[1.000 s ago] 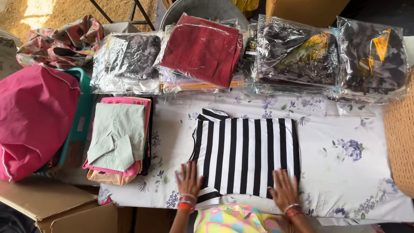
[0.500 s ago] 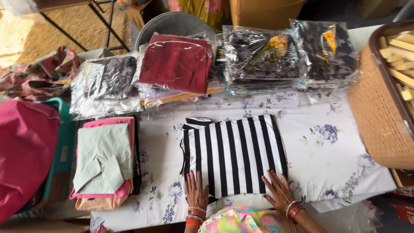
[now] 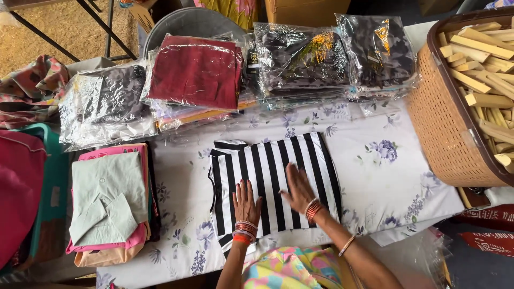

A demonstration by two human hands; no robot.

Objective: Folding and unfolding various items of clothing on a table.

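with my left hand (image 3: 246,202) and right hand (image 3: 298,188) both spread flat, gripping nothing, on the folded striped shirt (image 3: 273,182), i judge uneven pressing could skew its fold.

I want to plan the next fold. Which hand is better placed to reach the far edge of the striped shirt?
Probably the right hand: it lies farther up the striped shirt than the left hand.
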